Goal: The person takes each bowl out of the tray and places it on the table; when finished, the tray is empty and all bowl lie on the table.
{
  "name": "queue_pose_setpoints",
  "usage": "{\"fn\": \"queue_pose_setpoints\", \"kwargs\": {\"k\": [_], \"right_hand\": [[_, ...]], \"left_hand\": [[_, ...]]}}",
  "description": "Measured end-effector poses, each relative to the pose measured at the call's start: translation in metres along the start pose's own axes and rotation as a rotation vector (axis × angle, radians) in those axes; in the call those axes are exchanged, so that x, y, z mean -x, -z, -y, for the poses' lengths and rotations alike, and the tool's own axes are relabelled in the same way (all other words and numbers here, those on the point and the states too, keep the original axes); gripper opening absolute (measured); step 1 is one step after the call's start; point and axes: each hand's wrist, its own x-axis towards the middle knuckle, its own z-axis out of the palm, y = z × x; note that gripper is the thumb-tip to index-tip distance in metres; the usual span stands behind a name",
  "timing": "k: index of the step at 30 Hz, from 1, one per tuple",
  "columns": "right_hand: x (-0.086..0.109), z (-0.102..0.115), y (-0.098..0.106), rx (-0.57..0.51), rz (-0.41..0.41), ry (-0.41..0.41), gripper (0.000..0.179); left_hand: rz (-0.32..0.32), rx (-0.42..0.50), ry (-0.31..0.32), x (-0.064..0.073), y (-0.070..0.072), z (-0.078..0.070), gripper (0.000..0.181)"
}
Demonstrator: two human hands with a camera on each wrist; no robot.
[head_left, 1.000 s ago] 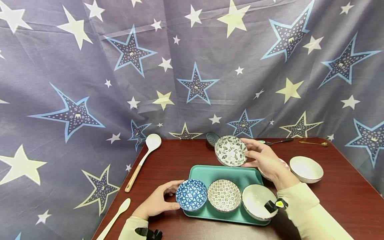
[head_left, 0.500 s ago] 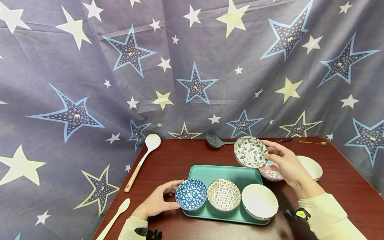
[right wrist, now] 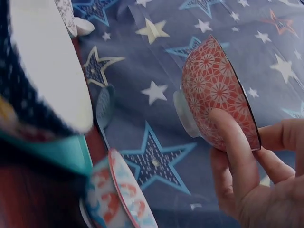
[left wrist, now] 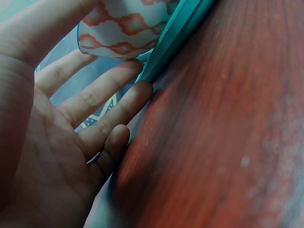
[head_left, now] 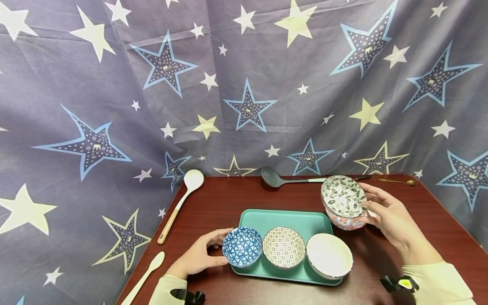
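Observation:
In the head view my right hand (head_left: 394, 222) grips the rim of a small bowl (head_left: 343, 197), leaf-patterned inside. The right wrist view shows its red floral outside (right wrist: 216, 90), tilted and raised apart from a red-and-blue patterned bowl (head_left: 346, 223) on the table. My left hand (head_left: 202, 254) rests around the left side of a blue triangle-patterned bowl (head_left: 242, 247) on a teal tray (head_left: 280, 216). Its fingers are spread and fairly straight in the left wrist view, where that bowl's white-and-orange outside (left wrist: 126, 28) shows.
On the tray also stand a grey-patterned bowl (head_left: 284, 248) and a cream bowl (head_left: 329, 255). A grey slotted spoon (head_left: 272, 178) and a small gold spoon (head_left: 398, 181) lie at the back. A white ladle (head_left: 193, 181) and a white spoon (head_left: 154, 262) lie at left.
My right hand has carried the leaf-patterned bowl rightward, from behind the tray to above the red-and-blue bowl, uncovering the slotted spoon's handle. The left hand stays at the blue bowl.

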Motion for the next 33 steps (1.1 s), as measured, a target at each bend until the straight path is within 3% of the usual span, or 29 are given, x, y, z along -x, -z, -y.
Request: {"fn": "queue_pose_setpoints", "kwargs": {"k": [11,17,25,30,33], "right_hand": [[0.013,0.009,0.049,-0.204,0.008,0.113,0.056],[0.023,0.010,0.077,-0.283,-0.042,0.128,0.056],[0.034,0.010,0.099,-0.354,-0.110,0.172,0.055],[0.038,0.009,0.116,-0.422,-0.112,0.221,0.055],[0.043,0.006,0.128,-0.451,-0.159,0.262,0.055]], "left_hand": [[-0.010,-0.010,0.002,-0.002,0.000,-0.005,0.075],[-0.004,0.004,0.003,-0.002,0.001,-0.007,0.076],[-0.002,0.005,0.022,-0.003,0.002,-0.005,0.076],[0.000,0.007,0.024,-0.004,0.002,-0.004,0.076],[0.000,0.010,0.030,-0.005,0.002,-0.003,0.075]]}}
